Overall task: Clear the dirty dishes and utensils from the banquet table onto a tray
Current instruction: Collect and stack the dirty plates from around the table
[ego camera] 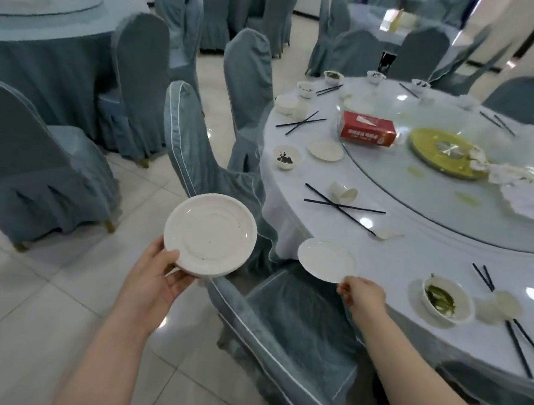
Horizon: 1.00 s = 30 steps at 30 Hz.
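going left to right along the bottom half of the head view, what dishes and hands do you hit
left hand → stack of plates it holds → small plate → right hand pinching that plate's rim → dirty bowl on the table → crumpled tissue

Left hand (156,276) raised palm-up at the end of a bare forearm, thumb laid over the near rim of a stack of white plates (210,234), fingers curled beneath it. Right hand (363,296) reaching forward on an outstretched bare arm, back of the hand turned up, thumb and fingertips pinching the near edge of a small white plate (326,259), held out ahead of the knuckles. Hands well apart, left nearer the body.
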Available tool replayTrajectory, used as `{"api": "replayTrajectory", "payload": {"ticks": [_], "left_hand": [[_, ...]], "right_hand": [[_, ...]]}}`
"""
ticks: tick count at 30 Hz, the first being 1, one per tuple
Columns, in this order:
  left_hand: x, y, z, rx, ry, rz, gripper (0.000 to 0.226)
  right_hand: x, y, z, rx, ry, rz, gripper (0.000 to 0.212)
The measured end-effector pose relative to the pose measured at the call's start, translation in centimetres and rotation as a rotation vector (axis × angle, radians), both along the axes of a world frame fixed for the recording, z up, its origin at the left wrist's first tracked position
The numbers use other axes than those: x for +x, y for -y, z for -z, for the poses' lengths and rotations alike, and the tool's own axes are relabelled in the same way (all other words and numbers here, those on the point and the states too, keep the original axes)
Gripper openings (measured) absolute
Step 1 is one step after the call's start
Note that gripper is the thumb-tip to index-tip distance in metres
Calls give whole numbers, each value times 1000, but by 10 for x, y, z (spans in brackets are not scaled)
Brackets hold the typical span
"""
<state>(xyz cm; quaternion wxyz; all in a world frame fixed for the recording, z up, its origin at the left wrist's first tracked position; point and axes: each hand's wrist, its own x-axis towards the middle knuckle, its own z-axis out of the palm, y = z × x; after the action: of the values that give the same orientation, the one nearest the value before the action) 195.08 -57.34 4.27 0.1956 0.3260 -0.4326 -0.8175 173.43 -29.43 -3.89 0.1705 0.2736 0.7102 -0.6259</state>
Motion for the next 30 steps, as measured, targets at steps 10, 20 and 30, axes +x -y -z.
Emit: {"api": "replayTrajectory", "payload": {"ticks": [10,20,30], "left_hand": [[-16,109,-18,-47,60,143,35],[-75,235,-33,-81,52,230,29],[-165,345,-52,-95,4,283,25]], "right_hand": [[40,139,-89,-377,27,-55,12],[1,325,-95,-495,-34,-286,8],[-78,450,-106,-667,-88,-392,26]]}}
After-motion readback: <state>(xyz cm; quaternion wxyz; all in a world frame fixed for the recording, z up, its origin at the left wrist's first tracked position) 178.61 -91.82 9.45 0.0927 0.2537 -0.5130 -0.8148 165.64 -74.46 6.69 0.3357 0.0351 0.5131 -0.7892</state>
